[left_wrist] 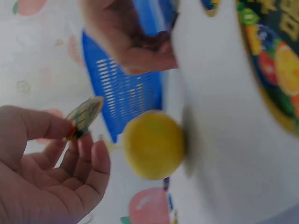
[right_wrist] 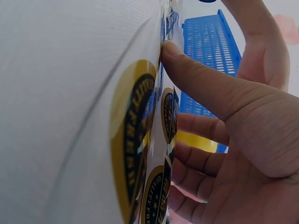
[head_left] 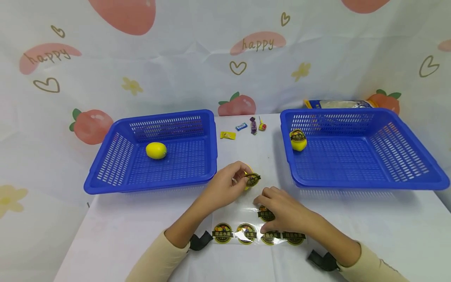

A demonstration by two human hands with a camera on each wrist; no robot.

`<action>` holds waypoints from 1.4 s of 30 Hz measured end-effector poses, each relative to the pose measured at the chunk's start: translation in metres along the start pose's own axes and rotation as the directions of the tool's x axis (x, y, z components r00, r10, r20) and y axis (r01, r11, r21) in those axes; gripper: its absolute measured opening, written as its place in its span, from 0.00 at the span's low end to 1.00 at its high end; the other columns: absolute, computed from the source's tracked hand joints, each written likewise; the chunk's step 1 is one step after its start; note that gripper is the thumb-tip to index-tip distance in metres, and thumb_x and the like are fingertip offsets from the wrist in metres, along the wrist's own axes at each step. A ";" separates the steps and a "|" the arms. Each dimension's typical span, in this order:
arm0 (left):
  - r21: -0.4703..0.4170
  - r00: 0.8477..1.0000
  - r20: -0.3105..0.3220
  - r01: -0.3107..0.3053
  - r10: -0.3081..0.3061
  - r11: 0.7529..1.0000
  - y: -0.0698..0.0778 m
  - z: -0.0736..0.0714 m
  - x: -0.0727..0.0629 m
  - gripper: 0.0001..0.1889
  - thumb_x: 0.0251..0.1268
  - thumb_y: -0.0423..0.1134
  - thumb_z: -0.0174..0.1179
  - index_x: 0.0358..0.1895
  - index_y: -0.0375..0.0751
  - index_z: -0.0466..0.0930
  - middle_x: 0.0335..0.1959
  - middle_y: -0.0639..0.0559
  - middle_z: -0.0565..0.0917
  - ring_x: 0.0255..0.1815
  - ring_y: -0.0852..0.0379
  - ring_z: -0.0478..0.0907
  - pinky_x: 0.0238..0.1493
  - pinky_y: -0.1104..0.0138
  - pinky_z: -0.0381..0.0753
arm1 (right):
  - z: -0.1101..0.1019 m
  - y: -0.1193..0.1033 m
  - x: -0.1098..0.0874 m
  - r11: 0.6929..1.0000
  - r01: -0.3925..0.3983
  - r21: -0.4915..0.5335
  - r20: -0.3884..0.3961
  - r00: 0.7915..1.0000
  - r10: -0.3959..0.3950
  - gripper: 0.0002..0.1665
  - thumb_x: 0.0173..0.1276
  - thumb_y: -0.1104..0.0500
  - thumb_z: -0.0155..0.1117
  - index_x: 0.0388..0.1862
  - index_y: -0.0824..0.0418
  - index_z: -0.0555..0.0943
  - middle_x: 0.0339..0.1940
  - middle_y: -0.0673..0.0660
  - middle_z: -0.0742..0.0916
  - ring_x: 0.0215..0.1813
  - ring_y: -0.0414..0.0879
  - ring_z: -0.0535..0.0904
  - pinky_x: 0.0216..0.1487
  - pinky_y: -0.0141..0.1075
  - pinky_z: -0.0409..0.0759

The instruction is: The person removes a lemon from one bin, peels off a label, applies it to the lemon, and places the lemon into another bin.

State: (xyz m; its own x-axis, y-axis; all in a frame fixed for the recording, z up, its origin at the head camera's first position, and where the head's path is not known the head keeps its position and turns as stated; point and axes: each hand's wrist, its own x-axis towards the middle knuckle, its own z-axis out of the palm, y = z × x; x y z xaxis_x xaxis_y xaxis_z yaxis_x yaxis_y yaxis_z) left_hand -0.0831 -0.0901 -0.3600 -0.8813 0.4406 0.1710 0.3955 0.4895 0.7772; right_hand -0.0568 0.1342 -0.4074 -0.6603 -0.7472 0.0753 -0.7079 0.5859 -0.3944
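Note:
My left hand [head_left: 223, 187] pinches a peeled black-and-gold fruit sticker [left_wrist: 85, 116] between thumb and forefinger; its other fingers are loosely curled. Beside that hand a yellow lemon [left_wrist: 154, 144] rests on the table, mostly covered by hand and sticker in the head view. A clear sticker sheet [head_left: 230, 216] with several round fruit labels lies flat in front. Over its right part is my right hand [head_left: 287, 211], fingers spread and loosely bent. In the right wrist view the thumb [right_wrist: 201, 74] touches the sheet, and the other fingers reach along its far side.
A blue basket [head_left: 151, 187] at left holds another lemon [head_left: 156, 150]. The blue basket [head_left: 370, 183] at right holds a lemon with a sticker on it [head_left: 298, 141]. Several wrapped candies [head_left: 241, 126] lie between them. Behind the right basket is a blue-and-yellow packet [head_left: 338, 103].

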 end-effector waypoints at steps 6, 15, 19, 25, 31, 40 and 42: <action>-0.002 0.998 -0.061 0.028 -0.028 1.000 -0.009 0.013 0.014 0.09 0.72 0.31 0.54 0.49 0.42 0.80 0.34 0.54 0.76 0.34 0.59 0.73 0.32 0.67 0.75 | 0.000 0.001 -0.001 1.000 0.007 0.000 -0.010 1.000 -0.007 0.38 0.43 0.42 0.85 0.51 0.57 0.82 0.35 0.44 0.72 0.38 0.40 0.67 0.40 0.36 0.69; 0.075 0.978 -0.206 0.044 -0.028 0.996 -0.017 0.020 0.022 0.10 0.71 0.30 0.54 0.49 0.42 0.81 0.34 0.52 0.76 0.39 0.53 0.72 0.42 0.61 0.73 | -0.001 0.001 0.000 1.000 -0.003 0.009 0.008 1.000 0.003 0.38 0.44 0.42 0.84 0.52 0.57 0.81 0.36 0.43 0.74 0.40 0.40 0.68 0.41 0.37 0.70; 0.006 0.978 -0.198 0.065 -0.063 0.998 -0.024 0.021 0.022 0.10 0.71 0.29 0.54 0.50 0.40 0.80 0.35 0.50 0.74 0.36 0.54 0.70 0.38 0.63 0.72 | 0.000 0.001 0.000 1.000 -0.007 0.010 0.013 1.000 0.007 0.38 0.44 0.42 0.84 0.52 0.57 0.81 0.36 0.44 0.74 0.41 0.41 0.69 0.42 0.38 0.70; -0.047 0.977 -0.188 0.096 -0.103 0.994 -0.031 0.021 0.023 0.10 0.69 0.29 0.57 0.51 0.39 0.79 0.36 0.48 0.72 0.35 0.54 0.68 0.36 0.64 0.70 | 0.000 0.001 0.000 1.000 -0.011 0.013 0.012 1.000 0.011 0.38 0.44 0.41 0.84 0.52 0.56 0.81 0.36 0.44 0.74 0.41 0.41 0.69 0.43 0.38 0.70; -0.073 0.976 -0.149 0.150 -0.159 0.986 -0.032 0.018 0.023 0.14 0.66 0.28 0.60 0.54 0.38 0.78 0.36 0.48 0.72 0.34 0.54 0.67 0.37 0.65 0.68 | 0.000 0.000 0.000 1.000 -0.012 0.024 0.009 1.000 0.012 0.38 0.44 0.42 0.84 0.52 0.57 0.81 0.37 0.44 0.75 0.41 0.41 0.69 0.43 0.39 0.71; -0.040 0.973 -0.012 0.229 -0.230 0.973 -0.031 0.013 0.022 0.22 0.67 0.35 0.64 0.64 0.40 0.75 0.54 0.40 0.73 0.34 0.54 0.69 0.37 0.64 0.72 | -0.002 0.000 0.000 0.999 -0.019 0.030 0.021 1.000 0.018 0.38 0.45 0.42 0.84 0.53 0.57 0.81 0.37 0.44 0.75 0.41 0.40 0.69 0.42 0.39 0.71; -0.013 0.967 0.052 0.252 -0.251 0.968 -0.030 0.012 0.021 0.24 0.69 0.40 0.64 0.67 0.43 0.74 0.59 0.41 0.73 0.39 0.54 0.72 0.43 0.61 0.75 | -0.002 0.000 0.000 0.999 -0.020 0.030 0.024 1.000 0.020 0.38 0.45 0.42 0.84 0.53 0.57 0.82 0.37 0.44 0.75 0.41 0.40 0.69 0.42 0.39 0.71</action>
State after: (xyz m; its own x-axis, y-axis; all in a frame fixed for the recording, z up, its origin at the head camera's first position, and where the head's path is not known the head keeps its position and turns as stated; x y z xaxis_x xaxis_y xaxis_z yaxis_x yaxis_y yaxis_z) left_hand -0.1106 -0.0866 -0.3872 -0.9376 0.3422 -0.0616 0.1570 0.5746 0.8032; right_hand -0.0572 0.1350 -0.4060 -0.6680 -0.7428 0.0455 -0.6865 0.5914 -0.4231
